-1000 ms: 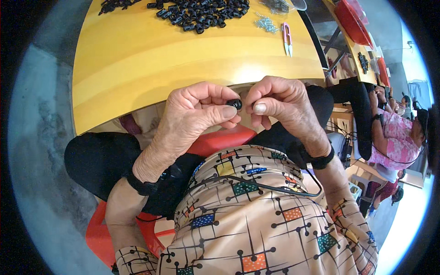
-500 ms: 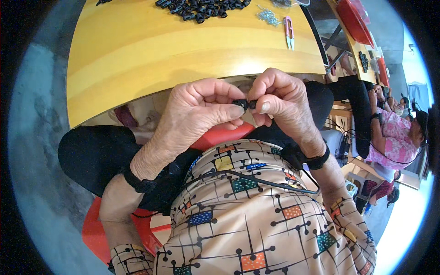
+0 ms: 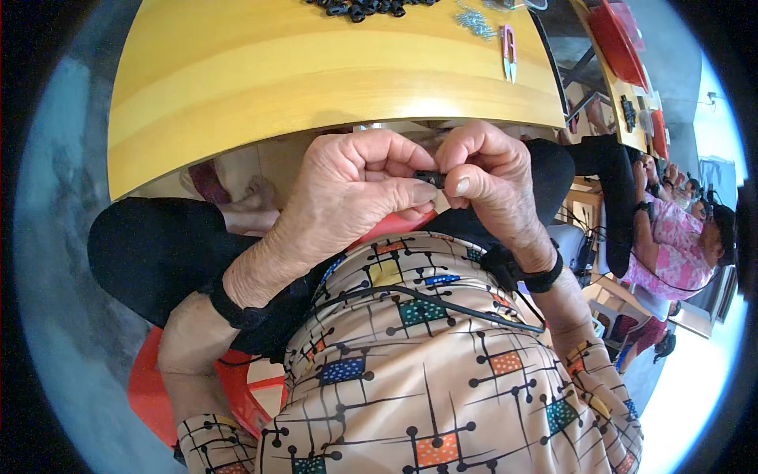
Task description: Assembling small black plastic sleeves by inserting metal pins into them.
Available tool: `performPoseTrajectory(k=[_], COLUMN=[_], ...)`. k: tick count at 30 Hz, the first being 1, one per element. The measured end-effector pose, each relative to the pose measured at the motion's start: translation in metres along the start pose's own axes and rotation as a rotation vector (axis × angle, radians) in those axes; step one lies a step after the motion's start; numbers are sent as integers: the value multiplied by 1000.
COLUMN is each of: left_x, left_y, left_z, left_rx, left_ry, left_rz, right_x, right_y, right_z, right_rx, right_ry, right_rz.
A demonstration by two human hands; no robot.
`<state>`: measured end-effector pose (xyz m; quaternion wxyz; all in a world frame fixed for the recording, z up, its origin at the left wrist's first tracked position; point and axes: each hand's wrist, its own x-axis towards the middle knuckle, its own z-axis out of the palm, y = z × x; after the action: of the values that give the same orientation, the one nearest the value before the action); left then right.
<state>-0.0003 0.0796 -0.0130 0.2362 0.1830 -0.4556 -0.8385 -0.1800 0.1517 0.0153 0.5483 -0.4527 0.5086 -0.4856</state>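
A small black plastic part (image 3: 427, 178) is pinched between my two hands, above my lap and in front of the table edge. My left hand (image 3: 359, 174) closes thumb and fingers on its left end. At its right end my right hand (image 3: 488, 167) is also closed in a pinch, its fingertips covering that end. The exact kind of part cannot be made out. Farther off on the table lie a heap of similar black parts (image 3: 359, 9), a small pile of silver screws or pins (image 3: 476, 24) and a pair of pink-handled thread snips (image 3: 509, 54).
The yellow table (image 3: 300, 79) spans the space ahead, its near edge just beyond my hands. I sit on a red stool (image 3: 150, 387). To the right, a person in a pink patterned top (image 3: 671, 245) sits by another table holding a red basin (image 3: 616, 43).
My hands have come closer together, and less of the black part shows between the fingertips. The view has shifted slightly, so the heap sits higher in the picture.
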Motion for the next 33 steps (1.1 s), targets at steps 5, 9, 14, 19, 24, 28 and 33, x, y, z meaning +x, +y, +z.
performPoseTrajectory(k=[5, 9, 14, 19, 24, 28, 33], left_x=[1, -1, -3, -5, -4, -7, -11], left_y=[-3, -2, -12, -14, -8, -4, 1], left_z=[3, 8, 10, 12, 9, 13, 19], left_rx=[9, -41, -73, -25, 18, 43, 106], left_ry=[4, 24, -35, -20, -21, -59, -53], left_rz=[-48, -140, -201, -216, -180, -161, -156], right_x=[-6, -13, -27, -34, -31, -37, -44], right_y=[-3, -6, -2, -2, -8, -8, -13], right_z=[3, 3, 3, 4, -1, -3, 0], right_rx=[-136, -131, -125, -48, 53, 64, 30], right_ry=[32, 31, 64, 84, -1, -39, -25], right_rz=[-20, 49, 135, 178, 224, 208, 190])
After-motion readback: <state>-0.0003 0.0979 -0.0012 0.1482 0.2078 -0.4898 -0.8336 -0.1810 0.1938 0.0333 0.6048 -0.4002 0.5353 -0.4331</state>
